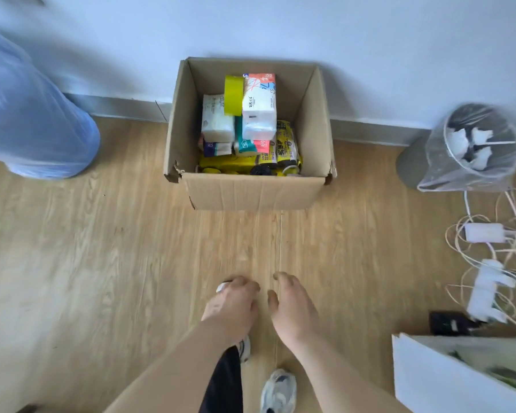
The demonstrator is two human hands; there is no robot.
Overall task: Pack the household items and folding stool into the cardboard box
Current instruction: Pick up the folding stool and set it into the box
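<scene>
An open cardboard box (251,192) stands on the wooden floor against the wall. Inside it lie several tissue packs (258,114), a yellow-green tape roll (233,95), rolls of yellow-and-black bags (285,144) and a flat yellow item (227,163) at the bottom. No folding stool can be told apart. My left hand (233,308) and my right hand (292,311) hang side by side in front of the box, well short of it. Both have loosely curled fingers and hold nothing.
A large blue plastic-wrapped bottle (33,123) stands at the left. At the right are a bin with a clear liner (474,147), tangled white cables with chargers (486,263), a black item (450,323) and a white bag (447,380). My shoes (279,389) show below.
</scene>
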